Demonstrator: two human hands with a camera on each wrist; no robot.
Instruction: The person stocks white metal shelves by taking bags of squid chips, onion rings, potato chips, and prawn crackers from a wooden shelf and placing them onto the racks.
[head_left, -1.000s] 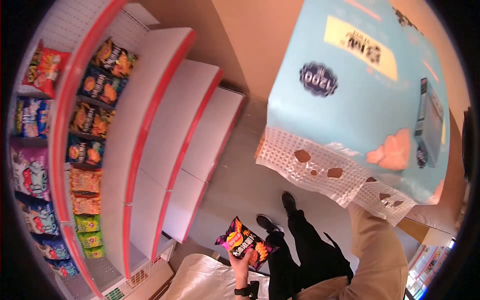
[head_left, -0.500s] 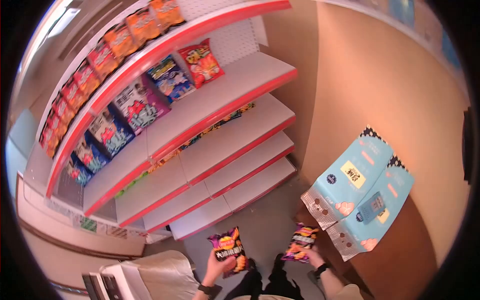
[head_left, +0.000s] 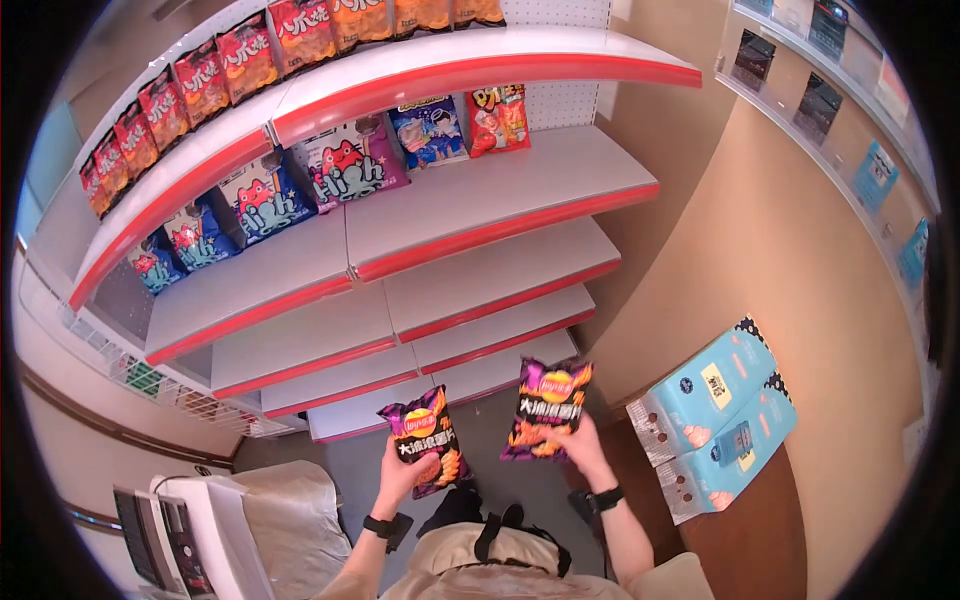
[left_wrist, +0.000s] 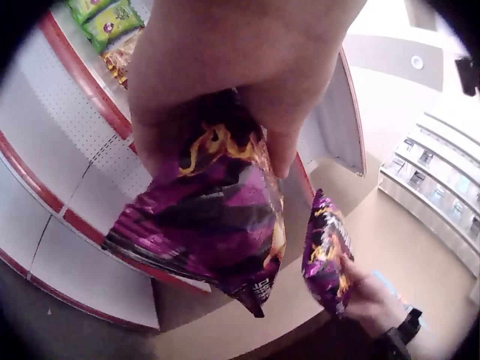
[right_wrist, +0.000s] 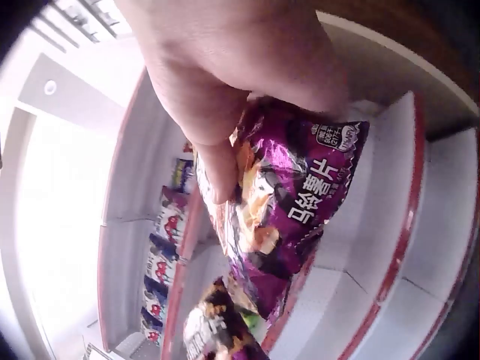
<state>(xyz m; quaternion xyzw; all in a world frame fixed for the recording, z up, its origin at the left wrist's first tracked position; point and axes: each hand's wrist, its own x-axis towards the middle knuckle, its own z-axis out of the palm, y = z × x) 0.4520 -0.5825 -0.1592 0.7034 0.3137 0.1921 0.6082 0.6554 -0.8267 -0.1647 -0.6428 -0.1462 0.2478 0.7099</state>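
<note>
In the head view my left hand (head_left: 402, 470) grips a black and purple bag of potato chips (head_left: 424, 430) by its lower left side, thumb across the front. My right hand (head_left: 585, 449) holds a matching chip bag (head_left: 551, 395) a little higher and to the right, its thumb over the front. Both bags are upright with their printed fronts facing me, apart from each other. The left wrist view shows the purple end of the left bag (left_wrist: 210, 217) below the palm. In the right wrist view, fingers wrap the edge of the right bag (right_wrist: 281, 195).
Ahead stands a white shelf unit (head_left: 500, 205) with red edges; red and orange snack bags (head_left: 245, 55) line its top, blue and purple bags (head_left: 355, 165) the level below. Two light blue packages (head_left: 715, 410) lie on a brown surface (head_left: 755, 535) at right. A covered box (head_left: 290, 520) stands at left.
My view has swung from the shelf's side to face it. The right hand, hidden behind a blue package at first, now holds a chip bag, raised higher; that package is on the brown surface.
</note>
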